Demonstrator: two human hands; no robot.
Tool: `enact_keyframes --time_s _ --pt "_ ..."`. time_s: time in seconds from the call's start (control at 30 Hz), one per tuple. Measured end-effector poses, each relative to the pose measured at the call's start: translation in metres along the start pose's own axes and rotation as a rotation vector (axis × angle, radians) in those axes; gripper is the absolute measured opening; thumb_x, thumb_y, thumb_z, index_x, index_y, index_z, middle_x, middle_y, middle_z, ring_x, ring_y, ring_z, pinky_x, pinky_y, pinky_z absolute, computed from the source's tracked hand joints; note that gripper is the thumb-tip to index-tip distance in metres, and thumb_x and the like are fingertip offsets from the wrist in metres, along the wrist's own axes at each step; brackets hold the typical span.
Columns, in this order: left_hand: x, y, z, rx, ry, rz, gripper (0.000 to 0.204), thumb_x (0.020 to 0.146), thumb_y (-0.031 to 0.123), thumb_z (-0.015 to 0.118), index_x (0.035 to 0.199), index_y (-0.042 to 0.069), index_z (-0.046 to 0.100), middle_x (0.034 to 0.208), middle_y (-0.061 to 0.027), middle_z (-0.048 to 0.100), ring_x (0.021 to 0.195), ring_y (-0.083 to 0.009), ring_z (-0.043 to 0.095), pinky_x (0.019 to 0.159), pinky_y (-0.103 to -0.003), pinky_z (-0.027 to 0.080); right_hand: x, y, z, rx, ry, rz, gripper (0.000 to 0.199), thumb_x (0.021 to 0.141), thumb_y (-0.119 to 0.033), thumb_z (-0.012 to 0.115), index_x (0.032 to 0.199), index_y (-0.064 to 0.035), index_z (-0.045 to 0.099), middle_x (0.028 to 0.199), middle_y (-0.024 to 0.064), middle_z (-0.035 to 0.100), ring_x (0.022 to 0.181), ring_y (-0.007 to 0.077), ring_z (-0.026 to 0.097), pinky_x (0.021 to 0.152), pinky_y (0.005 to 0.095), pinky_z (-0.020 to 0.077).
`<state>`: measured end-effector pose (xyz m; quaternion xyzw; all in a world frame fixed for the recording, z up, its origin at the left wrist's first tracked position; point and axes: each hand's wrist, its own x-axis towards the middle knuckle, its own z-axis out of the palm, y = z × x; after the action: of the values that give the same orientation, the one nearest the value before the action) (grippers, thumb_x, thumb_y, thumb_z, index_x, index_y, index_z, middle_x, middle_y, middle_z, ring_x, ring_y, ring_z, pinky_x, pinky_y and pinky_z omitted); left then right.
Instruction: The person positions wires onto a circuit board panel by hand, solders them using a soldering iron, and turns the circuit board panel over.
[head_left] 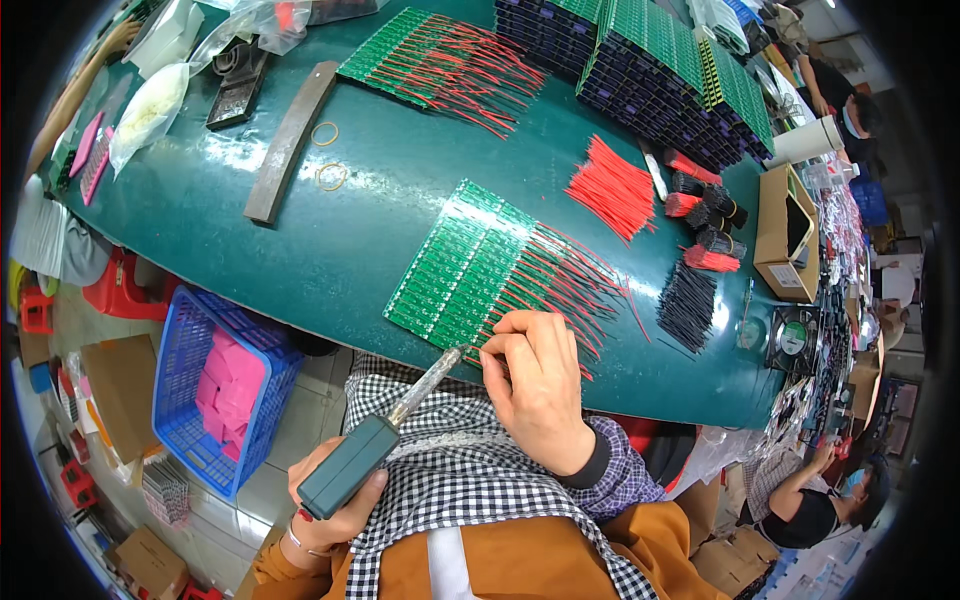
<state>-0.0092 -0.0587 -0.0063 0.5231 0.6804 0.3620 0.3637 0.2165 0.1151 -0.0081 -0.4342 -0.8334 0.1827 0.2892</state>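
Observation:
My left hand is wrapped round the dark grey-green handle of a soldering iron. The iron's tip meets the near edge of a green circuit board panel, which lies flat at the table's front. Just right of the tip, my right hand is closed, thumb and forefinger pinching what looks like a red wire at the panel's near corner; the wire's end is mostly hidden. Rows of red wires stick out from the panel's right side, and some run behind my fingers.
Loose red wires, black wires and tied wire bundles lie right. Stacked boards and another wired panel stand farther back. A metal bar lies left; a blue basket stands below. Other people work nearby.

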Motion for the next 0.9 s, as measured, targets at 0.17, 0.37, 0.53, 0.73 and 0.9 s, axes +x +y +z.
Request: enact_keyframes --time_s 0.17,0.37,0.53,0.73,0.9 --pt "0.008 0.006 -0.003 0.027 -0.027 0.080 0.030 0.073 0.006 0.083 0.099 -0.006 0.075 0.092 -0.0173 0.073 0.075 -0.0296 0.074 0.068 -0.035 0.058 0.000 0.001 0.001 0.028 0.008 0.004 0.027 0.075 0.005 0.077 0.096 -0.0033 0.062 0.105 0.0096 0.060 0.095 0.0282 0.059 0.078 0.0400 0.0437" --pt "0.004 0.004 -0.002 0.050 -0.014 0.089 0.030 0.073 0.006 0.083 0.099 -0.005 0.075 0.091 -0.0174 0.073 0.074 -0.0297 0.073 0.066 -0.035 0.058 -0.001 0.002 0.000 0.081 0.023 0.020 0.026 0.075 0.005 0.077 0.095 -0.0028 0.062 0.105 0.0105 0.060 0.096 0.0290 0.059 0.078 0.0403 0.0449" --pt "-0.002 -0.007 0.001 0.027 0.017 0.080 0.030 0.073 0.007 0.083 0.100 -0.005 0.075 0.091 -0.0177 0.072 0.073 -0.0299 0.073 0.065 -0.036 0.058 -0.002 0.004 0.001 0.074 0.029 0.030 0.024 0.076 0.005 0.077 0.094 -0.0024 0.063 0.106 0.0115 0.060 0.096 0.0300 0.059 0.079 0.0408 0.0460" --pt "0.003 -0.003 0.002 0.023 -0.005 0.085 0.031 0.073 0.007 0.083 0.100 -0.005 0.075 0.091 -0.0180 0.072 0.074 -0.0303 0.073 0.066 -0.036 0.058 -0.001 0.005 0.003 0.068 0.027 0.029 0.024 0.076 0.005 0.077 0.094 -0.0023 0.063 0.105 0.0114 0.060 0.096 0.0299 0.059 0.079 0.0409 0.0462" --pt "0.011 -0.001 0.002 0.064 -0.035 0.140 0.031 0.073 0.006 0.083 0.100 -0.006 0.075 0.092 -0.0184 0.072 0.075 -0.0312 0.073 0.068 -0.037 0.059 -0.001 0.005 0.003 0.062 0.026 0.028 0.025 0.075 0.005 0.077 0.094 -0.0023 0.063 0.104 0.0109 0.060 0.095 0.0298 0.059 0.079 0.0410 0.0459"
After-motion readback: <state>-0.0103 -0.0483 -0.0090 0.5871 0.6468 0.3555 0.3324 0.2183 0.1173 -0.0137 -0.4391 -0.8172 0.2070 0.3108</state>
